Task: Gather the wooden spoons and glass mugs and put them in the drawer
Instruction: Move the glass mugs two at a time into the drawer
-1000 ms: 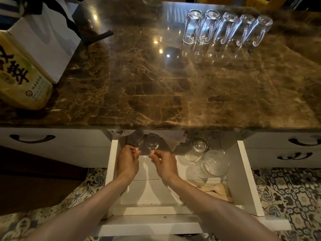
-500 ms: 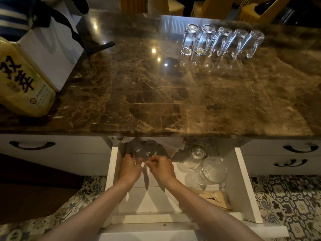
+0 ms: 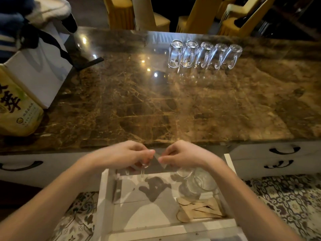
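Several glass mugs [image 3: 205, 54] stand upside down in a row at the back right of the brown marble counter [image 3: 156, 105]. Below its front edge a white drawer [image 3: 106, 197] is pulled out. Inside, wooden spoons [image 3: 199, 209] lie at the front right, glass mugs [image 3: 201, 181] rest behind them, and more glass [image 3: 143, 171] shows at the back left. My left hand [image 3: 121, 155] and my right hand [image 3: 185, 154] hover side by side above the drawer's back, at the counter edge. Their fingers are loosely curled and blurred, and nothing is visibly held.
A white paper bag [image 3: 40, 72] and a yellow sack [image 3: 15, 112] occupy the counter's left end. Closed drawers with black handles flank the open one, left [image 3: 20, 166] and right [image 3: 284, 150]. Yellow-covered chairs [image 3: 121, 13] stand beyond the counter. Patterned tiles [image 3: 286, 197] cover the floor.
Both hands have let go of the glasses at the drawer's back left and risen to the counter edge. The camera has tilted up and moved closer.
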